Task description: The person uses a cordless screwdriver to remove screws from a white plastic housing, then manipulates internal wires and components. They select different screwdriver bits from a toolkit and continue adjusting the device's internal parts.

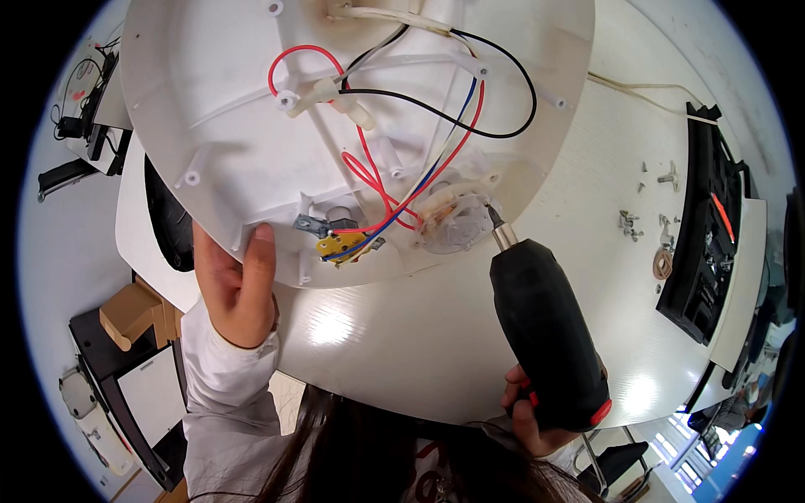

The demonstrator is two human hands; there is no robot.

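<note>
A large white plastic housing is tilted up over the table, its inside with screw posts facing me. My left hand grips its lower left rim, thumb on the inner side. In my right hand is a black electric screwdriver with red parts. Its bit tip is at a clear round plastic part low in the housing; whether it touches a screw I cannot tell. Beside that part sits a yellow switch-like component with a metal bracket. Red, blue, white and black wires loop across the inside.
Loose screws and small metal pieces lie on the white table at the right. Beyond them stands a black open tool case. A cable runs along the far right. At left are a black object and a cardboard box.
</note>
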